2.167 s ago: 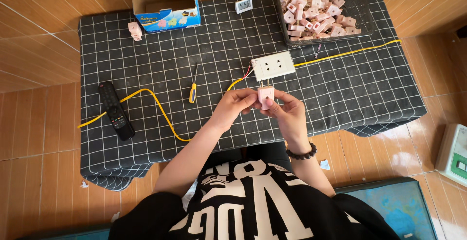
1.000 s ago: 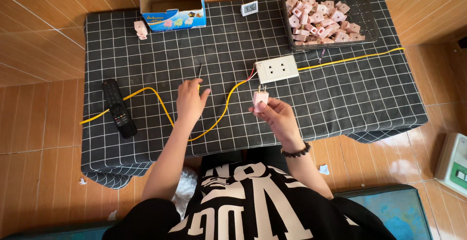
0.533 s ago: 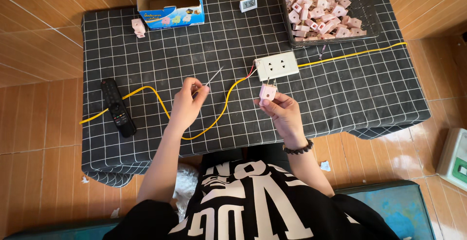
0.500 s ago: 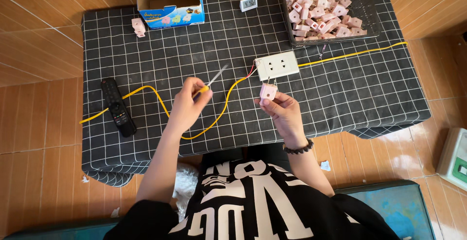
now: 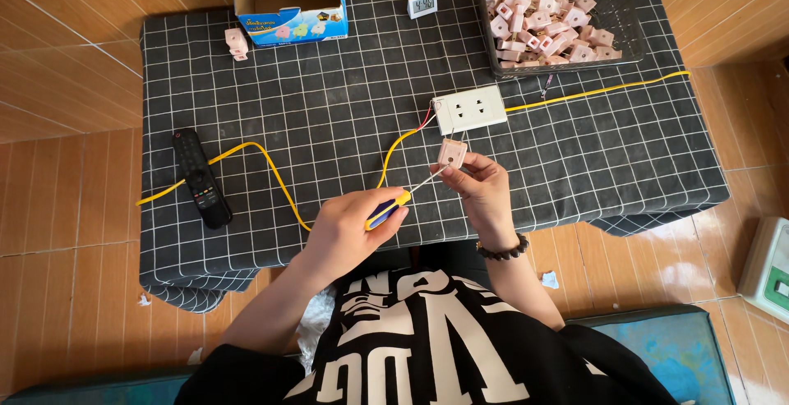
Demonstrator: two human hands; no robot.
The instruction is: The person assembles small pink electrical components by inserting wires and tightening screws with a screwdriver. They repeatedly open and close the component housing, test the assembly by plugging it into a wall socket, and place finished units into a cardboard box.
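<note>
Screwdriver work sits at the near middle of the worktop, which is covered in a black cloth with a white grid. The left hand has its fingers closed round the yellow-and-blue handle, with the thin shaft angled up and to the right so its tip meets the small pink part. The right hand pinches that part between fingertips and thumb, raised just above the cloth and turned toward the tool, seemingly to steady it against the tip.

Just beyond the part lies a white socket plate, flat on the cloth, with a yellow cable running off to the right and another yellow length looping left past a black remote control. Short red and white leads show at the plate's left end.

At the far right, a dark wire basket holds a heap of similar pink parts, within reach of the right hand. At the far left stand an open blue-sided box and one stray pink piece. A small clock sits between box and basket.
</note>
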